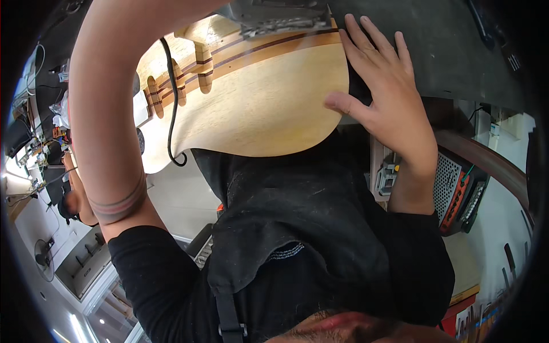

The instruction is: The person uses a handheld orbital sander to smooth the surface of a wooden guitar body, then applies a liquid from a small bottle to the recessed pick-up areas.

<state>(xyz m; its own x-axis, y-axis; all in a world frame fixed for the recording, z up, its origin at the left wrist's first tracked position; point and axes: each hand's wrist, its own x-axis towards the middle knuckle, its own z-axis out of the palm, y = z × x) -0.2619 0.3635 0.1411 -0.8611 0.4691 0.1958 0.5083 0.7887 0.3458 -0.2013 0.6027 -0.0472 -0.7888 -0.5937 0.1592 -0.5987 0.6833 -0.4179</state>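
A spread right hand (389, 86) steadies against a pale, curved wooden instrument body (269, 103) with brown and dark laminated strips.
The wooden body lies just in front of the wearer's black apron (297, 200), at the near side of a dark grey work surface (452, 57). The right hand's fingers fan wide beside its right end, the thumb touching the rounded edge. The bare left forearm (106, 114) arches over the body's left part toward the top; the left hand is out of view, so its grip cannot be told. A blurred, grey-and-black blocky tool (280, 17) is over the body's upper part. A thin black cord (172, 103) crosses the face near rounded cutouts (205, 83), its looped end hanging past the lower edge.
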